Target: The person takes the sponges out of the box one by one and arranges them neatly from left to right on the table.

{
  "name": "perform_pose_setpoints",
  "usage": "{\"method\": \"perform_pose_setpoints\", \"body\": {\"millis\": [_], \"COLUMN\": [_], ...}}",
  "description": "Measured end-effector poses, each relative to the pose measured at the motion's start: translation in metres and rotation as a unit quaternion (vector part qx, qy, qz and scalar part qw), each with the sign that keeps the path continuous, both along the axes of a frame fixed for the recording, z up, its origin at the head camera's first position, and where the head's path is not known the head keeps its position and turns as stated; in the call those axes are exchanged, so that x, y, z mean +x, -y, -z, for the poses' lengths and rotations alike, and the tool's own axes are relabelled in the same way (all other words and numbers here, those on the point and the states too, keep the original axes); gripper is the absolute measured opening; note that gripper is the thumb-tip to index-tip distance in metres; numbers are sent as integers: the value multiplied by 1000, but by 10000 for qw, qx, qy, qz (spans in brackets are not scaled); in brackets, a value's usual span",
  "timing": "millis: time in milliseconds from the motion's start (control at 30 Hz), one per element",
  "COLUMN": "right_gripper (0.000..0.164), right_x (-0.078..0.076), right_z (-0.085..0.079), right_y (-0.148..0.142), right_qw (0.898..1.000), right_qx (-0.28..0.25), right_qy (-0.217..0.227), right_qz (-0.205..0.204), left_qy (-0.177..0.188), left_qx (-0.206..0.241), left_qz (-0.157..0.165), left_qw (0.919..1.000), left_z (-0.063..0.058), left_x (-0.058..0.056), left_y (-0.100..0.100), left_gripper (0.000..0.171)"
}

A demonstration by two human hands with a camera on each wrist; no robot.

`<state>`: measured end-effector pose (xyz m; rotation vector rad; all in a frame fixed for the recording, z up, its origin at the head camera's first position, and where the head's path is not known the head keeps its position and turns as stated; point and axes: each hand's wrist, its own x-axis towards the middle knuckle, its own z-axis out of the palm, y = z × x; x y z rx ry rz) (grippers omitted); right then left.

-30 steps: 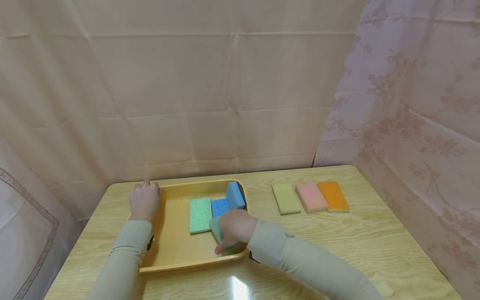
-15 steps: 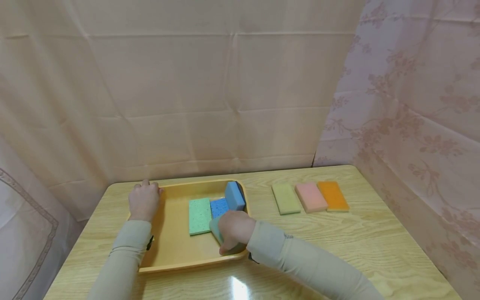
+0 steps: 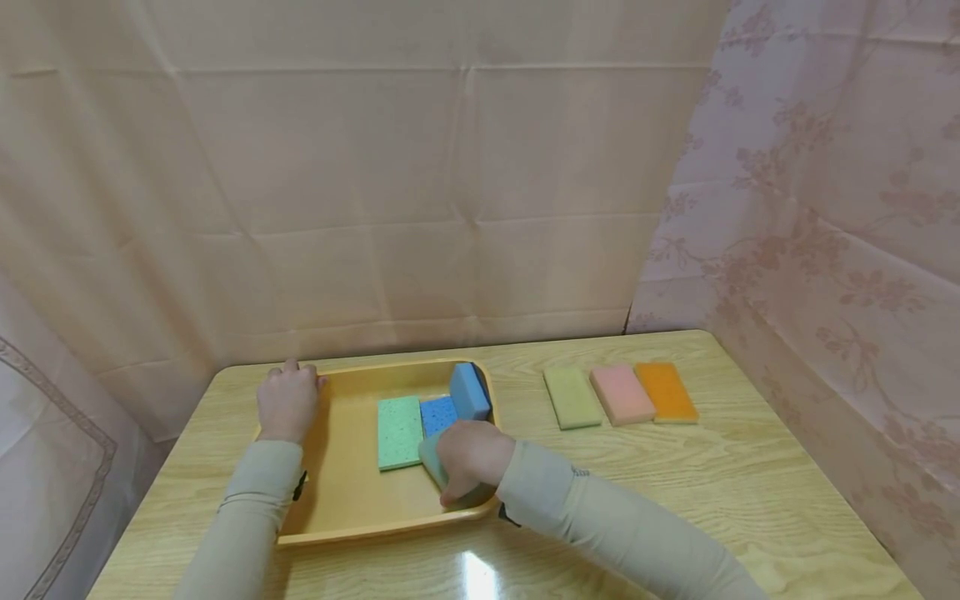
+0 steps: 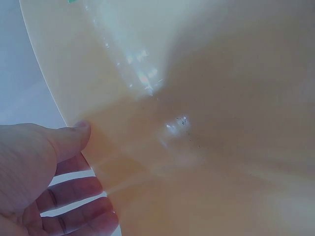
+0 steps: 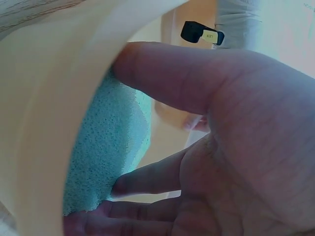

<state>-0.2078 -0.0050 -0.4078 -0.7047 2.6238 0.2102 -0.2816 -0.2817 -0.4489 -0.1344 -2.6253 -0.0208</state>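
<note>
Right hand (image 3: 474,454) pinches teal sponge (image 5: 106,142) inside tray (image 3: 360,500), not let go; left hand (image 3: 288,402) grips tray's rim. Look placed: mint sponge (image 3: 400,433) left of right grip, flat blue sponge (image 3: 438,414), upright blue sponge (image 3: 469,392) beyond. Probably left: olive sponge (image 3: 572,397), pink sponge (image 3: 622,393), orange sponge (image 3: 667,392), outside, right.

nothing is legible, the yellow label (image 5: 210,36) on the black device (image 5: 190,31) being too small.

Curtained-off corner (image 3: 670,212): drapes (image 3: 465,167), wood-grain table (image 3: 750,467)
</note>
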Motion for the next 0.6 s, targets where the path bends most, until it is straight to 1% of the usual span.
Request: {"method": "perform_pose_setpoints", "body": {"millis": [300, 600], "right_gripper": [43, 39], "right_x": [-1, -2], "right_z": [2, 4], "right_y": [-2, -2], "right_qw": [9997, 9993], "right_qx": [-105, -279], "right_qy": [-88, -250], "right_qz": [-180, -61], "left_qy": [12, 108], "left_qx": [22, 10], "left_qz": [-1, -5], "left_qw": [10000, 9999], "left_z": [0, 0], "left_x": [0, -1], "left_y": [0, 1], "left_gripper": [27, 27]}}
